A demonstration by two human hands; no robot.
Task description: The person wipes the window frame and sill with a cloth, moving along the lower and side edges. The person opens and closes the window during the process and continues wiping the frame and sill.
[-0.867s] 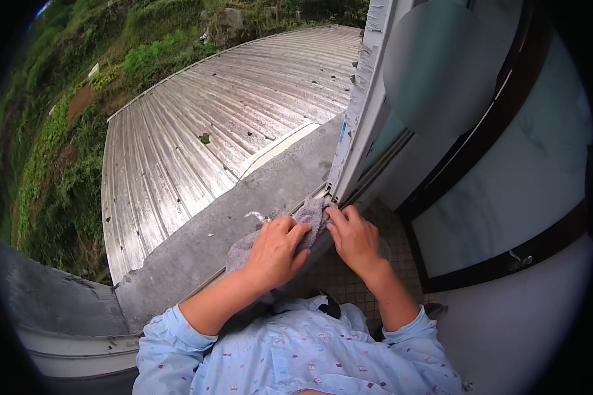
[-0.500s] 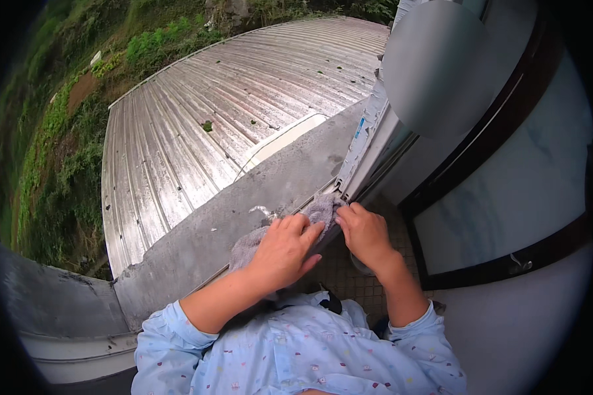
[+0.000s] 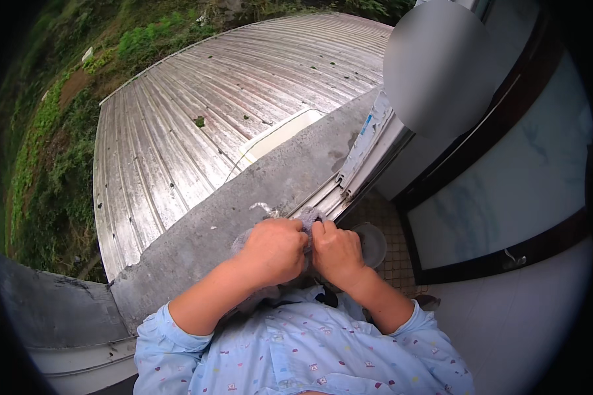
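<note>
My left hand (image 3: 275, 250) and my right hand (image 3: 337, 251) are side by side, both closed on a crumpled grey cloth (image 3: 308, 216). The cloth presses against the lower end of a metal window track (image 3: 341, 187) at the edge of a grey concrete ledge (image 3: 237, 230). Part of the cloth hangs below my left hand and is mostly hidden by it. My forearms in light blue patterned sleeves come up from the lower edge.
Beyond the ledge a corrugated metal roof (image 3: 197, 118) slopes away, with grass and plants (image 3: 39, 145) to the left. A dark-framed window or door panel (image 3: 507, 184) stands on the right. Small floor tiles (image 3: 389, 243) lie below the track.
Both hands with the cloth have slid down the window track toward my body, and they are now closer together. The view has tilted, showing more of the ledge.
</note>
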